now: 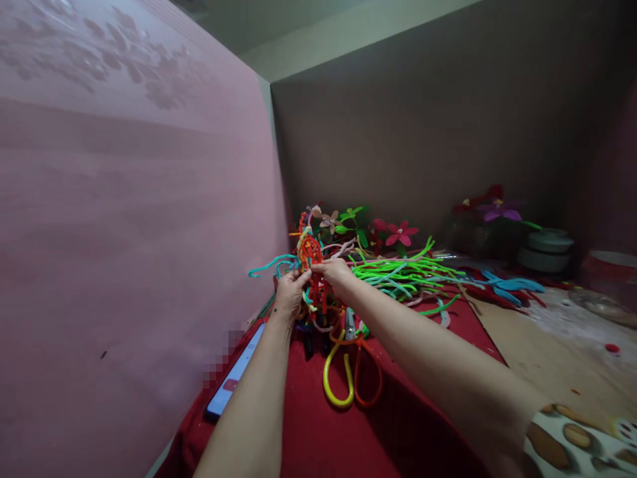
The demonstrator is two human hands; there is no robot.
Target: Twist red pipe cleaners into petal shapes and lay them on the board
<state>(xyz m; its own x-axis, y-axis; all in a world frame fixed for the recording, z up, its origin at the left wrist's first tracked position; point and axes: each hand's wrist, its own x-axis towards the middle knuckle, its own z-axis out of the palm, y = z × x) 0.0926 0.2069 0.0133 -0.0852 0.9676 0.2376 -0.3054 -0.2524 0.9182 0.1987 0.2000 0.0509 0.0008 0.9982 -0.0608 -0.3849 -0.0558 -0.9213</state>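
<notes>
Pinched red fuzzy stems [311, 251]
Left hand [288, 294] and right hand [337, 275] meet, both pinching the stems; scissors [350, 327] lie nearer on red cloth [311, 428].

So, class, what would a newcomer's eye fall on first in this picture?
Likely the bright green strands, fanned out to the right of the right hand. Next, the scissors, one handle loop yellow, the other red, on the red cloth. A bright pink flower shows behind the strands.

Red-orange fuzzy stems [312, 249], looped, bunched; held upright
</notes>
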